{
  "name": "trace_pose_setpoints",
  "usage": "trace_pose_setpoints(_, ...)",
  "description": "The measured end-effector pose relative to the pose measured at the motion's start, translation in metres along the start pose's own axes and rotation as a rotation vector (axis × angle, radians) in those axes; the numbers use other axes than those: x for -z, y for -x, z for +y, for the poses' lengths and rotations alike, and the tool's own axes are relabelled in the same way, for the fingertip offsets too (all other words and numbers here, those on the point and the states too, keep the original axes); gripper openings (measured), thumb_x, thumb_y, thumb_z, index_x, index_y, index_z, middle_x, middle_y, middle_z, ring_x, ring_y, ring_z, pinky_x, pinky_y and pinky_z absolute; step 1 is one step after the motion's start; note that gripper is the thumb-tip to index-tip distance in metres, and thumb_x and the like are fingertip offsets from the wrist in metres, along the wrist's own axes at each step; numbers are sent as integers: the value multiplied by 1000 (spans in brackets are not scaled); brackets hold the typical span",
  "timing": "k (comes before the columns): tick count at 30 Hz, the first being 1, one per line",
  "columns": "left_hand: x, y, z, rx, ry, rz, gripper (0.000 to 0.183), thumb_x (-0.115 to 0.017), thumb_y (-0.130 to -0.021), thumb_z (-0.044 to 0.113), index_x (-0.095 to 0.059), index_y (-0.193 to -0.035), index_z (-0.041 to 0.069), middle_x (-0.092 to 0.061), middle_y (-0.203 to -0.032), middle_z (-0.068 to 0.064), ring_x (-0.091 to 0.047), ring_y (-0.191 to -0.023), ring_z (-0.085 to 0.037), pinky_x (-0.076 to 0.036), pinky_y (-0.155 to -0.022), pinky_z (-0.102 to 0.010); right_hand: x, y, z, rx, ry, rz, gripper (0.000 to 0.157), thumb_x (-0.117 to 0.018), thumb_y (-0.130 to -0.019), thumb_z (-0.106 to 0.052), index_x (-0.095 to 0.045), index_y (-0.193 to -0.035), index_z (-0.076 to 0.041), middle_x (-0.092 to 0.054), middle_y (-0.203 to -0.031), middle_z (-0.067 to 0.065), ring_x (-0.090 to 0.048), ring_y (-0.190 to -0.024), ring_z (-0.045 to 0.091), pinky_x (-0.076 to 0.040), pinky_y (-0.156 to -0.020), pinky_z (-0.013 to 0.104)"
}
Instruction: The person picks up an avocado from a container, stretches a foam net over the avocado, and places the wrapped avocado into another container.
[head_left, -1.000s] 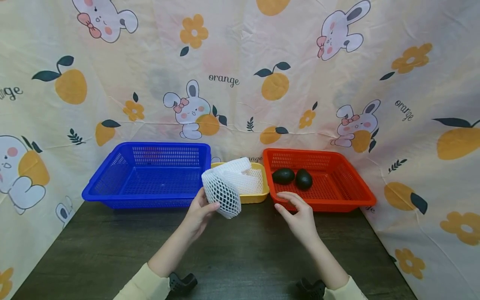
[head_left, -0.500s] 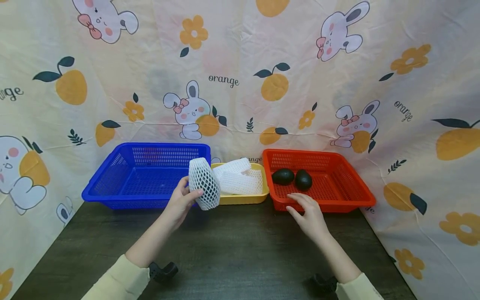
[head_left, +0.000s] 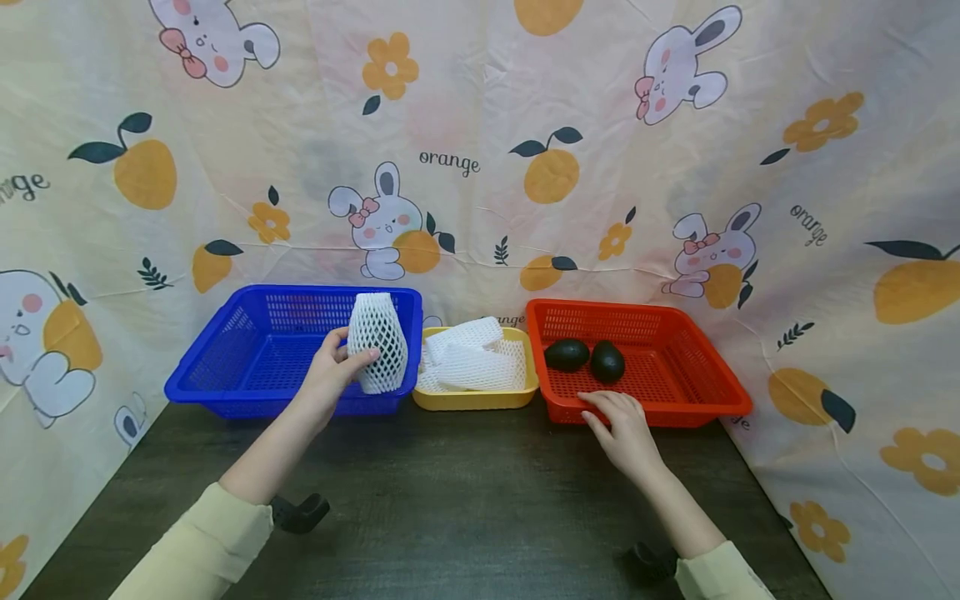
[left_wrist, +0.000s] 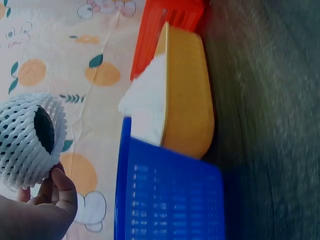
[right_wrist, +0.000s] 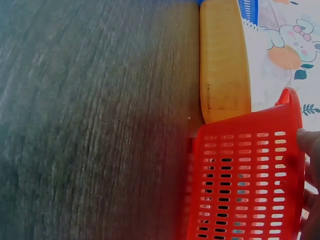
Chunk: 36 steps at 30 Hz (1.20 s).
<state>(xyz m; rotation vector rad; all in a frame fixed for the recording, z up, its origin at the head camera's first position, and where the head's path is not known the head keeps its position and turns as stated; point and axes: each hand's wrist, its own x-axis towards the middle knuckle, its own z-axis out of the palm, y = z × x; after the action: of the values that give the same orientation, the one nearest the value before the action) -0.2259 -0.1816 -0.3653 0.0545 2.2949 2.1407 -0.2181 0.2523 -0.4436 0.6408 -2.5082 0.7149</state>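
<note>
My left hand (head_left: 326, 379) holds a white foam net sleeve (head_left: 378, 337) over the right part of the blue basket (head_left: 277, 407). In the left wrist view a dark avocado (left_wrist: 44, 129) shows through the sleeve's end, fingers and thumb around it from below. At the red basket's front rim (head_left: 675, 410) is my right hand (head_left: 622, 435), fingers loosely bent and holding nothing. Behind those fingers, two dark avocados (head_left: 567, 354) lie side by side in the red basket. The right wrist view shows only a strip of that hand at the rim.
Between the two larger baskets stands a small yellow basket (head_left: 472, 401) with several white foam nets (head_left: 480, 367) in it. All three baskets line up along a patterned cloth (head_left: 480, 108) at the back of the dark table (head_left: 465, 500).
My left hand has carried the netted avocado leftward, from in front of the yellow basket to over the blue one. My right hand has shifted slightly right along the red basket's rim.
</note>
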Motion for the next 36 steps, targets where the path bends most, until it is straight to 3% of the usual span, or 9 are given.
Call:
trace_pose_setpoints(8, 17, -17, 2, 40, -122, 32, 77, -63, -92, 35, -20, -146, 2, -45, -136, -27, -50, -117, -34, -44, -88, -39, -3, -3, 3, 1, 23, -2, 30, -69, -86, -3, -68, -116, -10, -64, -106, 5, -56, -100, 30, -31, -90, 53)
trace_pose_setpoints(16, 27, -31, -2, 119, -272, 37, 86, -65, -88, 44, -20, -146, -1, -45, -133, -28, -50, -117, -39, -47, -86, -44, -4, -4, 4, 14, 38, -7, 27, -68, -88, -5, -68, -113, -12, -64, -104, 4, -56, -96, 28, -32, -88, 53)
trace_pose_setpoints(27, 20, -47, -13, 130, -553, 79, 82, -70, -83, 43, -31, -137, -6, -49, -122, -30, -54, -107, -41, -48, -85, -50, -6, -3, 3, 17, 42, 7, 26, -68, -87, -4, -68, -112, -12, -64, -103, 4, -57, -95, 28, -33, -88, 53)
trace_pose_setpoints(36, 7, -59, -20, 175, -679, 123, 81, -70, -81, 44, -36, -131, -9, -51, -116, -30, -54, -102, -40, -48, -83, -50, -4, -4, 2, -3, 46, -5, 27, -68, -87, -5, -67, -113, -13, -64, -104, 4, -56, -97, 29, -31, -91, 54)
